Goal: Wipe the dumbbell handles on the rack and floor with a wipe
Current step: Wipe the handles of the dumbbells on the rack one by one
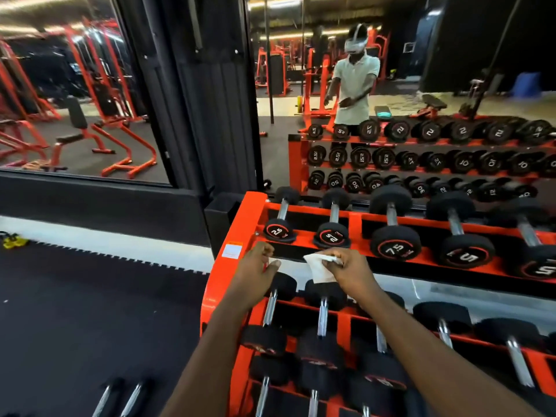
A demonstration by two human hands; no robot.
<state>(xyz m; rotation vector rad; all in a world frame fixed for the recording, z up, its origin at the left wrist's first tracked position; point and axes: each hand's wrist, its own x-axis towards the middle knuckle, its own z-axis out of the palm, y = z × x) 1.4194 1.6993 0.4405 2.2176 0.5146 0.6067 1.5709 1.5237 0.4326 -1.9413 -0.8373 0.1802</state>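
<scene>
At the bottom left of the frame we see two floor dumbbells [120,397] lying on the dark mat [90,311], their chrome bars slanting up and to the right. Just right of them stands the orange rack [224,230]. On its lower tiers the dumbbells lie with their long axes running from the bottom edge toward the top. Their chrome handles [322,316] stand nearly upright in the frame, with one black head toward us and one away.

At centre frame, over the rack's left end, we find the left hand [255,270]. Its fingers are curled into the palm and grip nothing we can make out. Just to its right, the right hand [350,270] pinches a white wipe [319,267] between thumb and fingertips. The wipe hangs with its long axis roughly up-and-down, its loose lower edge pointing down at a black head on the middle tier. We cannot tell whether it touches that head.

Above the hands, the top-tier dumbbells [391,224] sit in a row, their handles again pointing away from us. Near faces read 2.5, 2.5 and 7.5. Farther up, a mirror [421,70] reflects the rack and a person [355,82].
</scene>
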